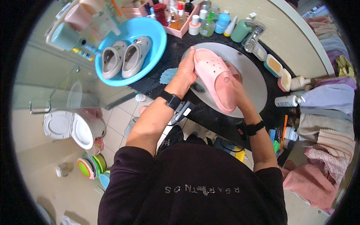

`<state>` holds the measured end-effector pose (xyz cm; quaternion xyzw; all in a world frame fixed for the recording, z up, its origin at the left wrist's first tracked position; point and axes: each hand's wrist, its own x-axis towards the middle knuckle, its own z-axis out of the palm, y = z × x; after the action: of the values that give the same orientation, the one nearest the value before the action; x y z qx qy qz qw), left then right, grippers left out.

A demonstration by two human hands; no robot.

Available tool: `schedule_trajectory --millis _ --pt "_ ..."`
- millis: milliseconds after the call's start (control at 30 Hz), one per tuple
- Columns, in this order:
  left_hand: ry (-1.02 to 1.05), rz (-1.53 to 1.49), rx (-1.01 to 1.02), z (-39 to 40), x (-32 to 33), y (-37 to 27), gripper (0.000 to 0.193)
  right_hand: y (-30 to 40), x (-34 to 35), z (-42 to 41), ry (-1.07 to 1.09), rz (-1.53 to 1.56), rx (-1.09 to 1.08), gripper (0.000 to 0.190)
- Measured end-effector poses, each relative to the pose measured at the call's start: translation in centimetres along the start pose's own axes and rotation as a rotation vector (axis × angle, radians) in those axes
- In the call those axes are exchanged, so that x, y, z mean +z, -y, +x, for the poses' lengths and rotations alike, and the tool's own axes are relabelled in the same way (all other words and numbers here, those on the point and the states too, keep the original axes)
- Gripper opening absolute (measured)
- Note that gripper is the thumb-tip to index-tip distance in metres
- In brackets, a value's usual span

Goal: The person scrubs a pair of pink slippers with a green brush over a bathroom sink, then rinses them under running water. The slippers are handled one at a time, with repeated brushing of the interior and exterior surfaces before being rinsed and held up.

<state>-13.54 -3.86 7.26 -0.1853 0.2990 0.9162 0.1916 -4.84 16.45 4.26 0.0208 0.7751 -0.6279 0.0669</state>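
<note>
My left hand (188,66) grips a pink perforated slip-on sandal (211,69) along its left side near the toe. The sandal is tilted over the sink, its top facing up. At the open heel part is my right hand (238,91), blurred, with its fingers on the insole and edge; whether it also holds something small cannot be seen. Behind, a second pink sandal (233,70) is partly hidden in the white oval washbasin (254,87). A dark object (197,87) lies at the basin's left side below my left hand.
Left of the basin stands a blue plastic tub (156,53) holding two grey clogs (133,60). A chrome faucet (253,38), bottles (222,22) and soap dishes (272,66) line the back of the black countertop (174,47). Towels (312,180) hang at right.
</note>
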Motion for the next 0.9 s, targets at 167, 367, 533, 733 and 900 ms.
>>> schedule_trajectory --millis 167,367,533,733,900 --pt "0.215 0.074 -0.228 1.3 0.6 -0.8 0.039 0.5 -0.8 0.7 -0.040 -0.099 0.159 0.045" --pt "0.070 0.276 -0.164 5.9 1.1 2.3 0.029 2.2 -3.6 2.0 -0.119 -0.605 0.081 0.030" --pt "0.114 0.444 -0.130 8.4 2.7 3.6 0.030 5.4 -6.9 5.5 -0.429 -0.031 0.165 0.028" --pt "0.199 0.477 -0.299 12.2 4.8 6.6 0.031 10.4 -9.4 16.0 -0.319 0.800 0.194 0.045" --pt "0.213 0.449 -0.304 15.4 5.5 9.2 0.033 11.0 -11.3 19.3 -0.192 0.909 -0.060 0.047"
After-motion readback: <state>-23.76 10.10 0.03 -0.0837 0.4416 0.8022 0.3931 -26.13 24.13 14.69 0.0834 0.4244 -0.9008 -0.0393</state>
